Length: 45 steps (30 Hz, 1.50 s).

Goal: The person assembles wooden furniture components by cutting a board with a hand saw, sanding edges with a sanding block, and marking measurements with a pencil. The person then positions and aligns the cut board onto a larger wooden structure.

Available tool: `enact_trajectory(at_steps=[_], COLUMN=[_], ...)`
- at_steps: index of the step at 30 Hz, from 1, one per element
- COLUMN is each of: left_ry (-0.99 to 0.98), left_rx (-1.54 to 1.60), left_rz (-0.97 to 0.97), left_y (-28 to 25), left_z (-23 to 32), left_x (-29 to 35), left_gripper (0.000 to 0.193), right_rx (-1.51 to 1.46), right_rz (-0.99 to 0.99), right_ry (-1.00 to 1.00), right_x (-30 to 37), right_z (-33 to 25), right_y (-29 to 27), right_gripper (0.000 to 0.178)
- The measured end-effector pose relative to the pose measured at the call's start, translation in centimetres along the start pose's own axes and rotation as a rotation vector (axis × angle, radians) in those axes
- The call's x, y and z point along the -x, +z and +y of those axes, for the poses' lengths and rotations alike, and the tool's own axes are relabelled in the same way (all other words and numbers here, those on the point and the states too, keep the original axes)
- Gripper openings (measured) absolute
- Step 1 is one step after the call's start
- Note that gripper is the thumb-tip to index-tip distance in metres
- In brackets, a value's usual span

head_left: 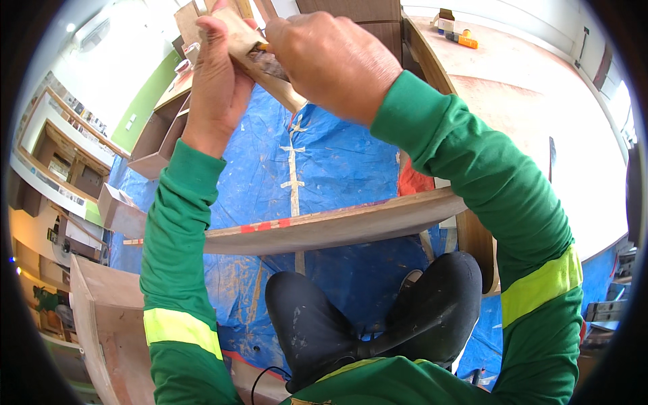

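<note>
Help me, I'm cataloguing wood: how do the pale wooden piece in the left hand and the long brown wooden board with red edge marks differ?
The pale wooden piece is in the left hand; the long brown board is lower in view, unheld. The piece slants steeply in view; the board runs roughly crosswise. The piece has a dark patch; the board has red edge marks. Both are wooden.

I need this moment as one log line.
left hand: holding pale wooden bar; right hand: holding thin yellow tool, mostly hidden, at bar; below: blue plastic sheet
</note>
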<state>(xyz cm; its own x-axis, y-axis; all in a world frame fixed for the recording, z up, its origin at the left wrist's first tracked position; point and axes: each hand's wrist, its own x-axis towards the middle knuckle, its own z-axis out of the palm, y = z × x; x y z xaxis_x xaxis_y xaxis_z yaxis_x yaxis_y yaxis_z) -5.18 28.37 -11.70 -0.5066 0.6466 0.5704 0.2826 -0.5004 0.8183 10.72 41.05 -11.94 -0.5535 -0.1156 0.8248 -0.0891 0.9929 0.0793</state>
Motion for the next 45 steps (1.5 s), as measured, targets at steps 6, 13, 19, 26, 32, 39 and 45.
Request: enact_trajectory(at_steps=[6, 13, 19, 26, 32, 39, 45], left_ry=[-0.002, 0.013, 0.014, 0.026, 0.026, 0.004, 0.012], left_rx=[0.006, -0.02, 0.01, 0.01, -0.015, -0.023, -0.023], left_rz=[-0.065, -0.094, -0.081, -0.095, -0.172, -0.237, -0.2], left_y=[-0.5, -1.3, -1.9, -1.1, -1.0, -2.6, -1.6], left_z=[0.1, -0.7, -0.7, -0.4, -0.2, -0.5, -0.8], left_x=[-0.1, -0.5, -1.0, -0.7, -0.5, -1.2, -1.0], left_gripper=[0.103, 0.103, 0.103, 0.11, 0.116, 0.12, 0.12], right_rx=[-0.14, -0.482, -0.607, -0.41, -0.539, -0.846, -0.673], right_rz=[-0.09, -0.165, -0.058, -0.125, -0.208, -0.327, -0.116], right_ry=[0.146, 0.315, 0.121, 0.213, 0.314, 0.23, 0.164], right_x=[-0.5, -1.1, -1.3, -1.0, -1.3, -1.5, -1.2], right_z=[-0.2, 1.2, 3.9, 2.6, 1.9, 5.3, 5.6], right_y=[0.6, 0.9, -0.9, -1.2, -0.2, -1.9, -0.3], right_gripper=[0.015, 0.024, 0.023, 0.025, 0.034, 0.029, 0.028])
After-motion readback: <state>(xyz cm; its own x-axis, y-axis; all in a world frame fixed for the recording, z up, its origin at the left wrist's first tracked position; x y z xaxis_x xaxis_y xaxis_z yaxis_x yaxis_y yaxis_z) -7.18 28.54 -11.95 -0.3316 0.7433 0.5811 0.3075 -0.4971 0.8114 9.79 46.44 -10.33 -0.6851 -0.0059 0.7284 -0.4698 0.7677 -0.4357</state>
